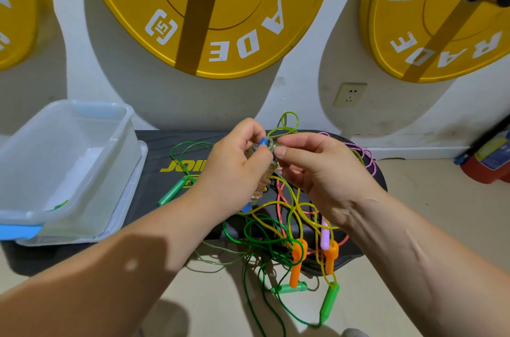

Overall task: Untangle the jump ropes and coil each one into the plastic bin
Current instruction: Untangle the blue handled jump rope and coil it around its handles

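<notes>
Fingers (289,149) on rope handle (263,141), bin (116,143) beside

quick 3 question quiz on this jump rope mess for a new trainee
1. True or false: the plastic bin sits on the person's right.
2. How many orange grips show?
3. The clear blue-capped grip is: a) held up off the mat b) inside the bin c) hanging on the wall
Key: 1 false, it sits on the left; 2 two; 3 a.
</notes>
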